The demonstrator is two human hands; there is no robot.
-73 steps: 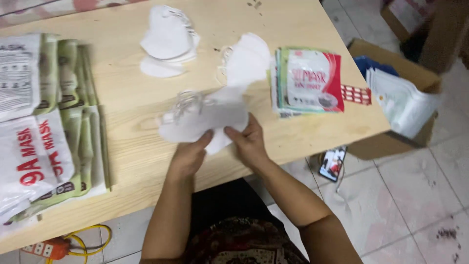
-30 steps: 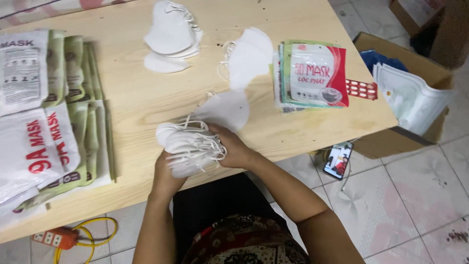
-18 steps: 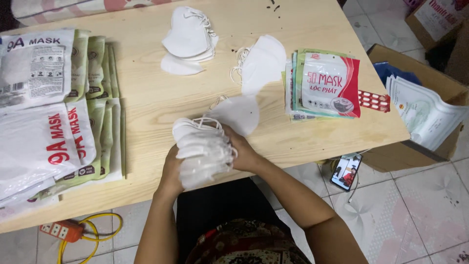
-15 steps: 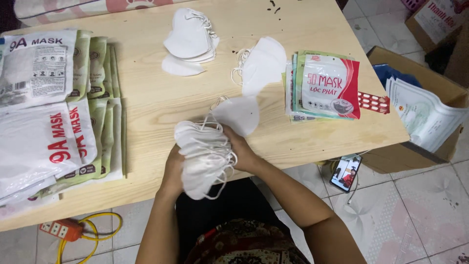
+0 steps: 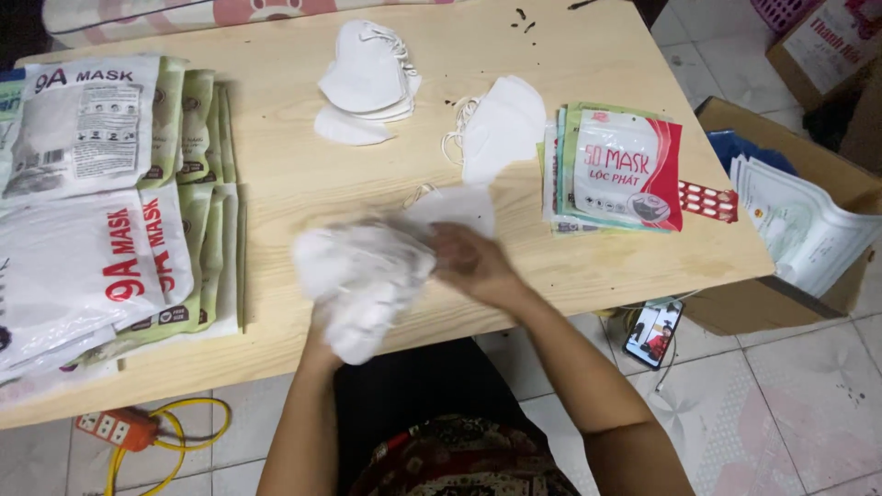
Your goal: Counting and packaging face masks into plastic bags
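Observation:
A thick stack of white face masks (image 5: 360, 280) sits between my hands at the near edge of the wooden table (image 5: 276, 197), blurred by motion. My left hand (image 5: 323, 323) is mostly hidden beneath and behind the stack, gripping it from below. My right hand (image 5: 470, 262) presses against the stack's right side. One loose white mask (image 5: 457, 208) lies flat just behind my right hand. Two more piles of white masks (image 5: 367, 81) (image 5: 501, 129) rest farther back.
Stacks of printed mask bags (image 5: 101, 202) cover the table's left side. A smaller pile of red-and-white packets (image 5: 625, 170) lies at the right. A cardboard box (image 5: 808, 230) with plastic bags, a phone (image 5: 652, 332) and an orange power strip (image 5: 119, 427) are on the tiled floor.
My hands gathered flat masks into one thick stack, lifted it on edge at the table's front, and now shift it quickly so it blurs. The camera moved closer.

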